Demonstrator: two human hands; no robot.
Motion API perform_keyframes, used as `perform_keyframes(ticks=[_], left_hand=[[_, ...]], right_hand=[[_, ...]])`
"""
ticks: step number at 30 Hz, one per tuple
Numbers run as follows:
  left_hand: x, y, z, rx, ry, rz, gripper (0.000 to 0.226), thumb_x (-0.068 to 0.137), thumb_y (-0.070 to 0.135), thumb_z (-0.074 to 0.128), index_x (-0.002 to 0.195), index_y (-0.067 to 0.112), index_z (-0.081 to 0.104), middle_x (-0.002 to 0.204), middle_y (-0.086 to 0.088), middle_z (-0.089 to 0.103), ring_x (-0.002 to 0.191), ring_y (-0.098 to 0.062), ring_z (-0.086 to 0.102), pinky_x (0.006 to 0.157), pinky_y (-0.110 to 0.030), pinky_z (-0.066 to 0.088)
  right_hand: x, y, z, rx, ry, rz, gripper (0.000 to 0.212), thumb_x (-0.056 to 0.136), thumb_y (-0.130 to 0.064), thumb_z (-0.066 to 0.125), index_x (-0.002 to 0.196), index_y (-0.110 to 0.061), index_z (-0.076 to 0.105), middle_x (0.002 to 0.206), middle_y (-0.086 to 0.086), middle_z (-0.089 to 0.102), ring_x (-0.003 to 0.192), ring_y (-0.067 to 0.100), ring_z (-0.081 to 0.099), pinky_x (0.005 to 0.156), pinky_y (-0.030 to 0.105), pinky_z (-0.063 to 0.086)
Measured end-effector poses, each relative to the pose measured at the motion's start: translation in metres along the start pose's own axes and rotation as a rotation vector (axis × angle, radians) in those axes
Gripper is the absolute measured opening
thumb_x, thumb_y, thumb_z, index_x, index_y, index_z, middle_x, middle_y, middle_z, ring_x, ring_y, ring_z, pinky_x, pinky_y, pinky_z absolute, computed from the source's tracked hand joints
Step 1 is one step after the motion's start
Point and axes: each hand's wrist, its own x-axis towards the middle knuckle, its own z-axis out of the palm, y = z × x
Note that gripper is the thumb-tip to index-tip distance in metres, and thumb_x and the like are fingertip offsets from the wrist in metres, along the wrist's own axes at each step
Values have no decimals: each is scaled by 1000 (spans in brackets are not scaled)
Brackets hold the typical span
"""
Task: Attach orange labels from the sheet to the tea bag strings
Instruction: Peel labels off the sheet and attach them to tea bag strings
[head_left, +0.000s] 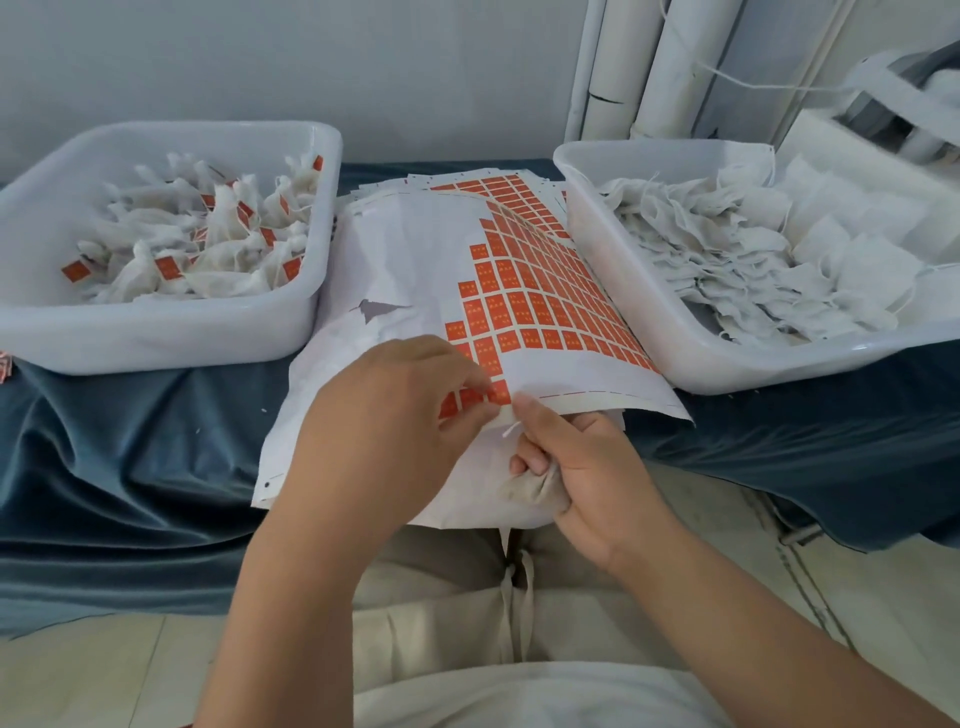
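The right hand (587, 467) clutches a tea bag (530, 491), its string (511, 429) poking up beside the left hand (395, 415), whose fingertips pinch an orange label (470, 399) at the sheet's (415, 260) near edge. Beyond, a left tub (156, 335) holds labelled bags and a right tub (675, 345) plain ones.

glossy plastic tubs (291, 322); matt paper sheet (415, 249) — velvety cloth (130, 441)

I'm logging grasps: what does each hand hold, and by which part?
The right hand grips a tea bag by its bunched body. The left hand pinches the label sheet at its near edge, over orange labels.
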Motion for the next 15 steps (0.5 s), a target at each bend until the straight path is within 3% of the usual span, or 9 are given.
perform_keyframes(ticks=[4,7,8,10,12,15], left_hand=[[-1,7,-2,28,-9,41,12,96,33,74,102,26,82,100,11,76,90,-11,70,74,-31,56],[-4,10,-5,43,1,44,13,96,31,74,103,25,84,101,10,78,90,-12,72,72,-30,56],[-4,11,-6,46,12,42,13,96,32,74,101,25,84,99,10,78,88,-13,72,70,-30,55],[-5,13,-8,80,-3,15,20,98,41,68,96,28,83,95,11,77,84,-13,70,67,-31,54],[-5,11,-9,140,-68,-30,32,100,52,55,96,32,81,95,11,76,84,-11,68,71,-34,54],[-3,5,-10,149,-130,-42,35,101,50,52,94,31,80,92,10,75,83,-12,66,74,-36,54]], right_hand=[[0,-1,1,-13,-28,-27,29,77,-46,92,93,-25,82,61,-2,47,52,8,49,67,27,54],[-1,-4,-1,-38,-75,-61,11,90,-34,83,98,-27,80,63,-2,48,54,9,49,68,31,54],[-3,-6,-1,-84,-83,-69,8,91,-33,80,90,-26,79,61,-3,47,54,10,50,70,34,53],[-7,-10,-1,-288,-56,-98,28,92,-38,74,67,-27,68,58,-3,48,57,13,53,75,37,50],[-10,-15,1,-501,-23,-133,42,94,-44,72,56,-30,60,57,-6,53,61,14,55,74,33,52],[-13,-18,3,-596,4,-173,44,97,-39,75,54,-37,64,58,-10,58,58,6,57,63,17,51]])
